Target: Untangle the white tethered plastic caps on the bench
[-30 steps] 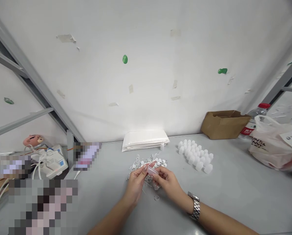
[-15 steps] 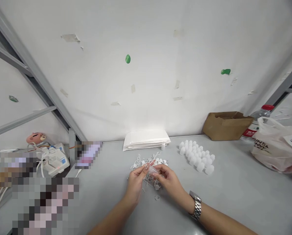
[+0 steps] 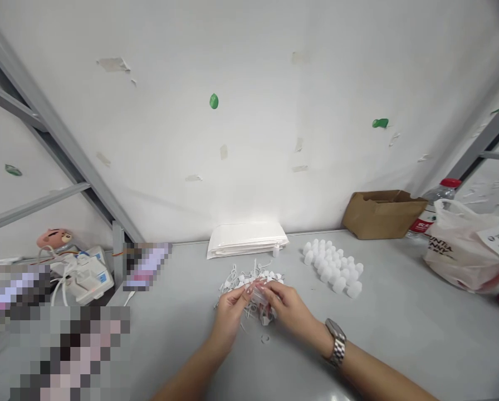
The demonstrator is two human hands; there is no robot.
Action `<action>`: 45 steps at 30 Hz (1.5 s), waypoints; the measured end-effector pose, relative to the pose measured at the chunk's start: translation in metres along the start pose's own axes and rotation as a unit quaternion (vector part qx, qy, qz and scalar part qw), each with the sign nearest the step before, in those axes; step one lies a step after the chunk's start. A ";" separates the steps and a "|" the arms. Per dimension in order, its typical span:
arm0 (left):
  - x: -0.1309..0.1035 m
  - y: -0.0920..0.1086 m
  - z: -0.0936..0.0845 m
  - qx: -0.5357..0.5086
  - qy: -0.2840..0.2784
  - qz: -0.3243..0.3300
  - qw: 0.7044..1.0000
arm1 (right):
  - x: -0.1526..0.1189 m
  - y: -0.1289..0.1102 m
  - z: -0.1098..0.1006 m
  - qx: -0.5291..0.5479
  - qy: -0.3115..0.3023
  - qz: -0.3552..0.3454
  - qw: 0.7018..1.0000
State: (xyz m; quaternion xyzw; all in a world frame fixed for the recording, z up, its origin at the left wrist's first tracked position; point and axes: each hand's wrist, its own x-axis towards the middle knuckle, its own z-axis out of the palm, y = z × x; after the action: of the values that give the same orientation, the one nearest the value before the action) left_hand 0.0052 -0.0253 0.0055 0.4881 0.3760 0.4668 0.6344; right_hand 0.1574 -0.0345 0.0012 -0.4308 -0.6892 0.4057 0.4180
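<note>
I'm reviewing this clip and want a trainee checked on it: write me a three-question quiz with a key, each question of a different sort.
1. True or false: the watch is worn on the left wrist.
2. Multiple choice: which of these stands next to the red-capped bottle?
A) the brown box
B) the pink figure
C) the white packets
3. Fill in: the left hand and right hand hold a small translucent piece; the cluster of white caps lies to the ____ of the hands.

Key: 1. False; the watch is on the right wrist. 2. A. 3. right.

Brown box (image 3: 383, 221) beside red-capped bottle (image 3: 440, 192)
</note>
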 end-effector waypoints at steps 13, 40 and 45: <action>0.002 -0.007 -0.001 -0.044 0.104 -0.035 0.993 | -0.002 0.015 0.004 -0.464 0.104 -0.318 0.820; 0.008 -0.014 -0.004 -0.085 0.027 -0.034 0.995 | -0.003 0.016 0.009 -0.436 0.119 -0.327 0.830; 0.008 -0.014 -0.004 -0.085 0.024 -0.032 0.996 | -0.003 0.015 0.009 -0.436 0.121 -0.327 0.830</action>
State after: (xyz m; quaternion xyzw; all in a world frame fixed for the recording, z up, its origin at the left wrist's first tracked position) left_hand 0.0069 -0.0182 -0.0094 0.4086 0.3659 0.4879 0.6791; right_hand 0.1542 -0.0345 -0.0164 -0.3639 -0.8387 -0.1524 0.3755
